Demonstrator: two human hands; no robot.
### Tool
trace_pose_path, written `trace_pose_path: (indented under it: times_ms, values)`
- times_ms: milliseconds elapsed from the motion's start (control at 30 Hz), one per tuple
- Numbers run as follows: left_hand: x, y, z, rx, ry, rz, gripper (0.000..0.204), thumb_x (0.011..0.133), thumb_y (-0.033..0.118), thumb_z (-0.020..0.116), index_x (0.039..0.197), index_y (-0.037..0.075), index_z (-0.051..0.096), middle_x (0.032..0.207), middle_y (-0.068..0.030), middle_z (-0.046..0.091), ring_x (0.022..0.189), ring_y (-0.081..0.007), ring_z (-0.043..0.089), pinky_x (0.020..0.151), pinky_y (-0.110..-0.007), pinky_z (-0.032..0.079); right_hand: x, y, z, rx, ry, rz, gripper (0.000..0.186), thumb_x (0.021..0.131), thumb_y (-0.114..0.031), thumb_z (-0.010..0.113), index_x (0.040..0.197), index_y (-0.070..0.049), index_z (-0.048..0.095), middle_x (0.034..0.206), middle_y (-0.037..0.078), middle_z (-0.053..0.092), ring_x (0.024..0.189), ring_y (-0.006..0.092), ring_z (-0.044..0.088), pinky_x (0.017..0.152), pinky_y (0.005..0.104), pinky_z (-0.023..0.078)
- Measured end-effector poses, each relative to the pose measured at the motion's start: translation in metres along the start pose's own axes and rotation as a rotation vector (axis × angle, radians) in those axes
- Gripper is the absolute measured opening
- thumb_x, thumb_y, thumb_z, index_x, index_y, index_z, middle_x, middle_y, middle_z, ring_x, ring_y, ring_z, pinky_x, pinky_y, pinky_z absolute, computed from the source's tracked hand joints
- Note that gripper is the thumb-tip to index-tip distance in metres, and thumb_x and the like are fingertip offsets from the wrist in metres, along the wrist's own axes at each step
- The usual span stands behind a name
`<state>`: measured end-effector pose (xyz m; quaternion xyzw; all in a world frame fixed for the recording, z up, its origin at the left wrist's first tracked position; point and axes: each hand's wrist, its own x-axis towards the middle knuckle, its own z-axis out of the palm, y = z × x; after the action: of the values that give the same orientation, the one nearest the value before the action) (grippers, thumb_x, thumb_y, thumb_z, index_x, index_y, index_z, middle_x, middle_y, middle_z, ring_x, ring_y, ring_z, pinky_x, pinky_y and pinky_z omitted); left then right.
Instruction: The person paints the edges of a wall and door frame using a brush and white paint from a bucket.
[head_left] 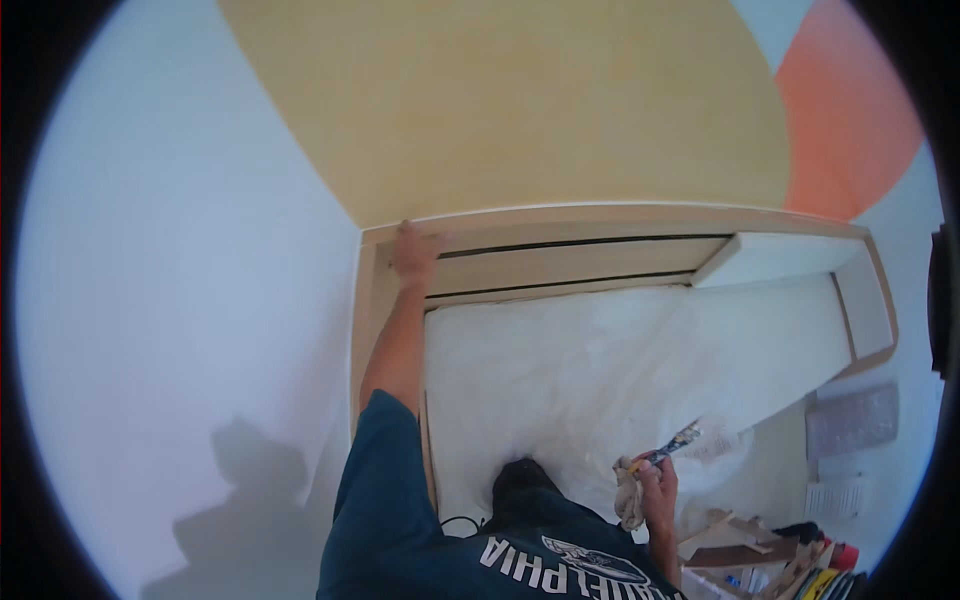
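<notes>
My left hand (415,257) reaches out to the far left corner of a light wooden bed frame (600,216). Its fingers are somewhat blurred but look apart, close to the frame's top edge under the painted wall, with nothing visible in them. Nearer my body on the right, my right hand (657,490) is closed around a slim, paint-spattered tool (678,441), which could be a brush or a scraper. A crumpled beige rag (629,497) hangs from the same hand. White plastic-covered mattress (560,370) lies below both hands.
The far wall carries a large ochre shape (540,110) and a coral one (845,110). A plain white wall (170,250) stands close on my left. An open white compartment (865,300) sits at the right end. Assorted items (760,550) crowd the lower right.
</notes>
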<state>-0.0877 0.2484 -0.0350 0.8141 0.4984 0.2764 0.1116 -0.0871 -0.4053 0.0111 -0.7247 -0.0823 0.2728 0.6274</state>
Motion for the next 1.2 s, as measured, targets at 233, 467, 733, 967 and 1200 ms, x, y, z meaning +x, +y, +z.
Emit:
trace_pose_path:
  times_ms: [233,467,733,967,1200]
  values:
    - [0.063,-0.048,0.045,0.393,-0.081,0.296,0.048,0.096,0.05,0.068,0.121,0.009,0.062,0.103,-0.0091,0.071,0.098,-0.0293,0.067,0.086,-0.046,0.053,-0.009,-0.033,-0.024,0.019,0.034,0.049,0.028,0.104,-0.027,0.066,0.118,-0.003,0.066,0.104,0.004,0.07,0.097,0.0096,0.062,0.087,0.028,0.052]
    - [0.068,-0.064,0.04,-0.214,-0.179,0.182,0.054,0.088,0.043,0.082,0.103,0.001,0.052,0.094,-0.0151,0.065,0.087,-0.0331,0.063,0.079,-0.046,0.051,-0.002,-0.031,0.013,0.033,0.184,0.015,0.031,0.103,-0.03,0.067,0.119,-0.004,0.067,0.103,0.003,0.07,0.097,0.0094,0.062,0.089,0.0283,0.051]
    - [0.096,-0.018,0.053,0.102,0.044,0.255,0.075,0.082,0.059,0.082,0.108,-0.006,0.057,0.103,-0.0251,0.066,0.094,-0.0423,0.064,0.084,-0.05,0.05,0.001,-0.023,0.02,0.062,0.218,0.057,0.031,0.104,-0.032,0.067,0.119,-0.005,0.067,0.106,0.005,0.071,0.103,0.0114,0.063,0.095,0.0301,0.051]
    - [0.092,-0.018,0.03,0.016,-0.161,0.212,0.071,0.084,0.056,0.08,0.113,-0.006,0.062,0.106,-0.0233,0.069,0.1,-0.0423,0.067,0.086,-0.053,0.052,0.003,-0.025,0.018,-0.002,0.225,0.033,0.029,0.103,-0.031,0.067,0.114,-0.004,0.068,0.101,0.006,0.072,0.097,0.0112,0.065,0.089,0.03,0.053]
    - [0.059,-0.011,0.018,0.002,-0.104,0.226,0.036,0.086,0.033,0.072,0.103,0.001,0.068,0.102,-0.0209,0.07,0.1,-0.0404,0.066,0.089,-0.051,0.052,0.001,-0.012,0.011,0.044,0.225,0.042,0.022,0.103,-0.023,0.066,0.111,-0.002,0.066,0.096,0.007,0.073,0.091,0.0128,0.068,0.084,0.0298,0.055]
